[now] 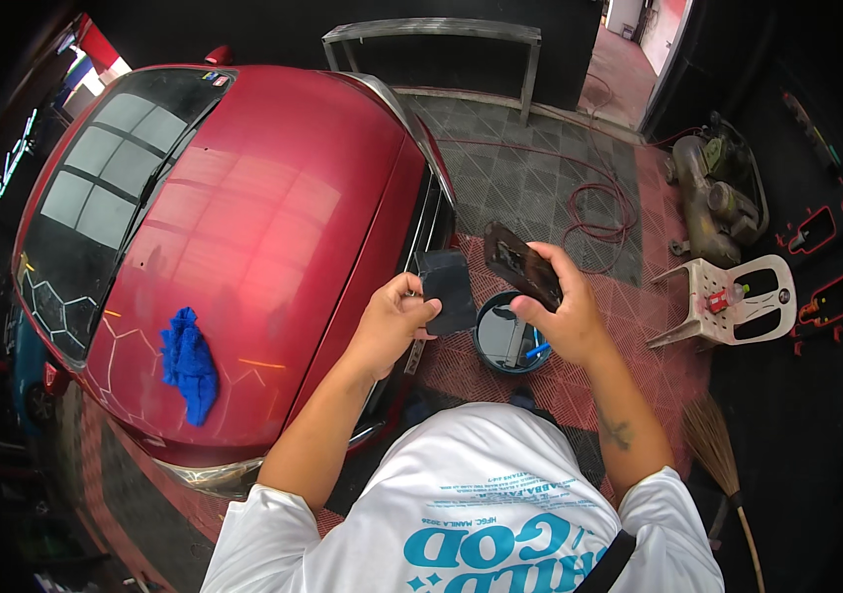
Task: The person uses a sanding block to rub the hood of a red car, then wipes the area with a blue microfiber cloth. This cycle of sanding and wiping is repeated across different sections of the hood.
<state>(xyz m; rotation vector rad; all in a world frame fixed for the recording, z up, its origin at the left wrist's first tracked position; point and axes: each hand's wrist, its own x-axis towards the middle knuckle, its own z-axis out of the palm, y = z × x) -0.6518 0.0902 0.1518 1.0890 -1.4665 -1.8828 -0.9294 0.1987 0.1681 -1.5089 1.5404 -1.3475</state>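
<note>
My left hand (397, 321) pinches a dark grey rectangular sheet (449, 290), which looks like sandpaper, between thumb and fingers. To its right, my right hand (565, 311) is closed round a dark, flat block (520, 265) with a wet-looking, scuffed face. Sheet and block are held close together, with a gap between them. Below them on the floor stands a round dark bucket (482, 346) holding liquid and a blue-handled item (538, 350). At my left is the red car's hood (263, 217), with a crumpled blue cloth (189, 366) lying on it.
A metal bench (431, 32) stands against the far wall. A red hose (624, 212) coils on the tiled floor, near an air compressor (723, 188). On the right are a white plastic chair (688, 316) with a bottle on it and a broom (716, 450).
</note>
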